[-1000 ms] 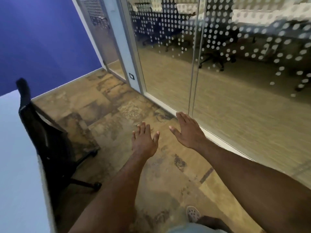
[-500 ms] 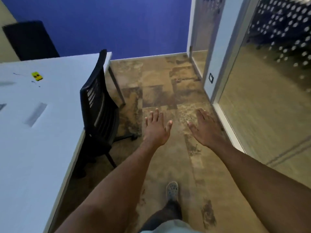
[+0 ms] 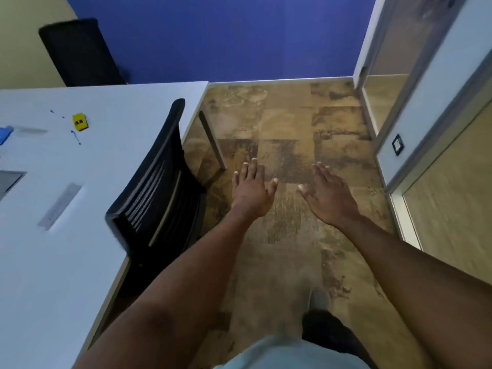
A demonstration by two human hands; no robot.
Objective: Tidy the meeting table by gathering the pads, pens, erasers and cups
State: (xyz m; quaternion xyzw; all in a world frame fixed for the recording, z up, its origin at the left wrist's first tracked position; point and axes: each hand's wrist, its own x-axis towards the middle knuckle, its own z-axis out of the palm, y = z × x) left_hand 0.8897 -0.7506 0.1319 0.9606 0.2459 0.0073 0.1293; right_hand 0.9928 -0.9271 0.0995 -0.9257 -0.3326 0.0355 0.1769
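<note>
The white meeting table (image 3: pixel 80 249) fills the left side. On its far part lies a small yellow eraser (image 3: pixel 80 121), with a blue pen (image 3: pixel 76 137) just in front of it and a blue item (image 3: pixel 4 134) cut off at the left edge. My left hand (image 3: pixel 251 194) and my right hand (image 3: pixel 326 199) are stretched out over the brown floor, to the right of the table. Both have spread fingers and hold nothing.
A black mesh chair (image 3: pixel 157 198) stands pushed against the table's right edge, between my left arm and the tabletop. Another black chair (image 3: pixel 80 53) is at the far end. A blue wall (image 3: pixel 226 35) lies ahead, a glass partition (image 3: pixel 439 145) on the right.
My view has swung left from the glass wall toward the table, so the tabletop with the eraser and pen has come into sight. Both hands stay open in front of me.
</note>
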